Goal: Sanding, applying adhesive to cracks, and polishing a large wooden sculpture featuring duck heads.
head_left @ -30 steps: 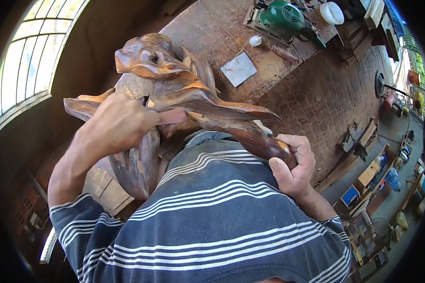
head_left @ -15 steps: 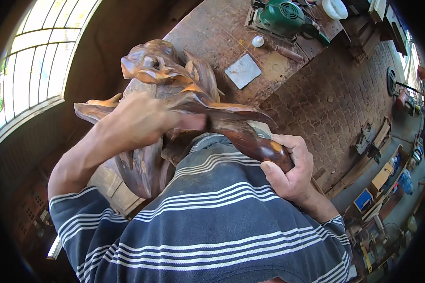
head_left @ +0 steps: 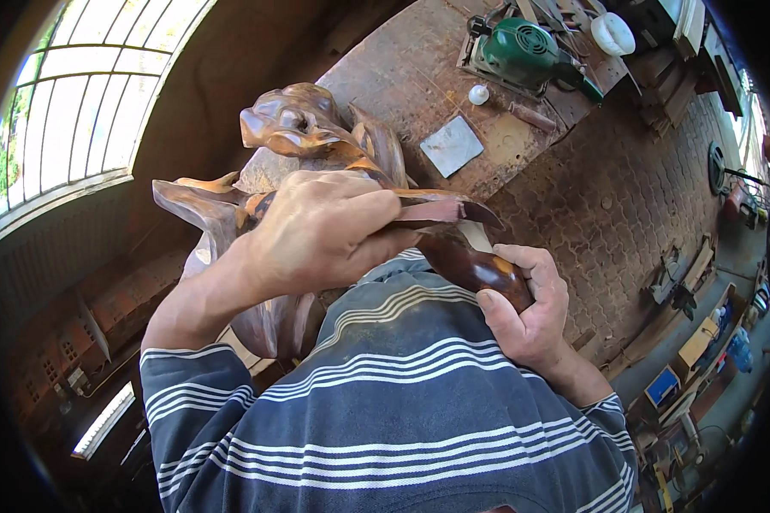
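Observation:
A large carved wood sculpture (head_left: 304,120), glossy brown with twisting limbs, spans from the workbench to in front of my body. My left hand (head_left: 316,224) is closed on a folded piece of reddish-brown sandpaper (head_left: 432,212), which sticks out past the fingers over the upper limb. Around the rounded, dark end of the lower limb (head_left: 479,269), my right hand (head_left: 532,299) is wrapped, thumb on the near side and fingers on the far side. My left hand hides the middle of the sculpture.
On the dusty workbench (head_left: 385,64) lie a green power sander (head_left: 522,44), a small white bottle (head_left: 478,95), a pale square sheet (head_left: 452,146) and a brown cylinder (head_left: 532,116). Tools and boxes line the right side. A barred window (head_left: 94,94) stands at left.
My left hand has slid right along the limb with the sandpaper. My right hand keeps its hold on the limb's end. The whole view has shifted slightly.

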Demonstrator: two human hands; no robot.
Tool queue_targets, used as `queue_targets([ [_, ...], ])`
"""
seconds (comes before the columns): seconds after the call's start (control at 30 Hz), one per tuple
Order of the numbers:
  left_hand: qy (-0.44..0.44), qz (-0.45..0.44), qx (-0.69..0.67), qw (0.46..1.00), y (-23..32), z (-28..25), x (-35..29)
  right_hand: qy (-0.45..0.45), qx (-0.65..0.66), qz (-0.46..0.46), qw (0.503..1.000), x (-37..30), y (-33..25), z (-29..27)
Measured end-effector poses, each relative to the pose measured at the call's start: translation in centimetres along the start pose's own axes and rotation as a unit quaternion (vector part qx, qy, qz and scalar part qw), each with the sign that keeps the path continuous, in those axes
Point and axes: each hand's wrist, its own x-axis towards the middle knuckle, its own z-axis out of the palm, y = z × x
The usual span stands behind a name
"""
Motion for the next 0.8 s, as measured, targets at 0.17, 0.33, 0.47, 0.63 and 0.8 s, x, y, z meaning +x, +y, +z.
queue_targets([
  [0.17,-0.014,0.071,0.024,0.997,-1.4,1.2,1.6,0.006,-0.024,-0.014,1.000,0.1,0.3,0.3],
  [0.33,-0.112,0.086,-0.028,0.990,-3.0,1.5,2.0,0.019,0.008,0.013,1.000,-0.5,0.4,0.2],
  [0.47,-0.191,-0.042,-0.022,0.980,-6.9,-0.7,-2.9,0.016,0.005,0.001,1.000,-0.2,0.1,0.1],
  [0.63,-0.057,0.116,-0.076,0.989,-3.1,0.2,-0.2,-0.013,-0.020,-0.003,1.000,-0.5,0.1,0.1],
  [0.8,-0.089,0.090,-0.050,0.991,-4.9,1.0,0.0,-0.009,-0.035,0.005,0.999,-0.7,0.5,-0.4],
])
